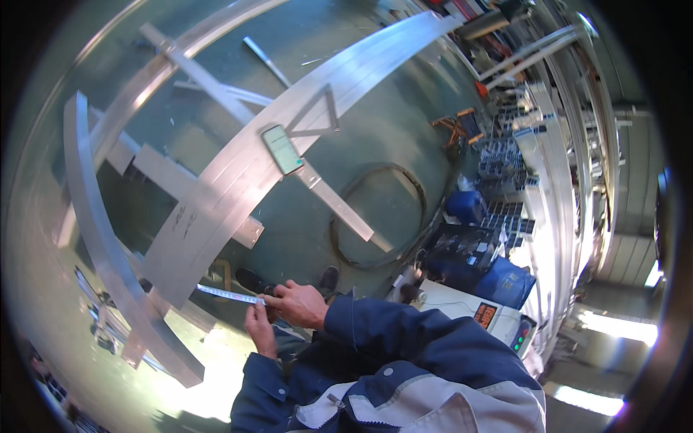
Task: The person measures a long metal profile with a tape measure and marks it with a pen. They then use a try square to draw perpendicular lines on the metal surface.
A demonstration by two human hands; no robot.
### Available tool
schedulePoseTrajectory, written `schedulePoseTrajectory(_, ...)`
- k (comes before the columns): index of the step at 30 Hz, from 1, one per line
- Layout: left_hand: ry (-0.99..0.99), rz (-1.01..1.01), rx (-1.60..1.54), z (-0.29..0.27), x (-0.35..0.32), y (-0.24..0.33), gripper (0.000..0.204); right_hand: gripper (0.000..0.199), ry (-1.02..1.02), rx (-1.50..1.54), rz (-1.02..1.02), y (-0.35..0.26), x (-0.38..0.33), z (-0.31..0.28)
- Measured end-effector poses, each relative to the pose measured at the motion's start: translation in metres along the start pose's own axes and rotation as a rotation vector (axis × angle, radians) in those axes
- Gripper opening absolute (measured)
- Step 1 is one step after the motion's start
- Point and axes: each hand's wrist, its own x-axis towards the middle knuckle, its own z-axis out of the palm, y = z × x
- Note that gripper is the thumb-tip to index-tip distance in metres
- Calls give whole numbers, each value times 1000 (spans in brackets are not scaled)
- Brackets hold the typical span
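nearest the camera, blue jacket sleeves (404, 346) with a grey panel filled the lower middle of the view. just past them both hands met over a tape measure (229, 294). the right hand (299, 303) was closed around the dark case of the tape, fingers curled over it. the left hand (258, 325) sat just below and beside it, its fingers pinched on the tape where the blade left the case. the pale blade ran out leftward from the hands, and its far end lay against the lower end of a wide bundle of flat metal strips (238, 180).

two dark shoes (251, 280) showed on the green floor (375, 137) just beyond the hands. the bundle rose from there up and to the right across the floor. a phone (282, 149) with a lit screen lay on top of it, about halfway along. a metal triangle (317, 115) rested on the strips just past the phone. a narrower bar (216, 94) crossed under the bundle, and another long strip (94, 238) curved along the left side. a loop of banding (379, 216) lay on the floor to the right. a white machine (476, 314) stood near the right sleeve, and racks of metal stock (556, 144) stood beyond it.
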Motion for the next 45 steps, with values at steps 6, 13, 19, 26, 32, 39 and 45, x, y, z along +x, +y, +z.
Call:
schedulePoseTrajectory(6, -44, 46, 199, 72, -30, -19, 28, 41, 138, 111, 48, 55, -79, -14)
schedulePoseTrajectory(13, -252, 144, 349, 216, -49, -36, 27, 50, 407, 259, 253, 135, -188, -64)
schedulePoseTrajectory(19, -478, 102, 317, 349, -44, -55, 26, 56, 655, 320, 400, 207, -250, -108)
schedulePoseTrajectory(26, -564, -207, 138, 442, -10, -62, 25, 61, 549, 611, 388, 294, -274, -184)
schedulePoseTrajectory(32, -566, -391, 105, 542, 27, -47, 27, 51, 675, 560, 504, 413, -279, -251)
schedulePoseTrajectory(39, -633, -242, 295, 705, 68, 17, 25, 46, 767, 510, 594, 549, -297, -369)
schedulePoseTrajectory(45, -752, -109, 494, 812, 96, 53, 25, 49, 948, 695, 481, 648, -253, -455)
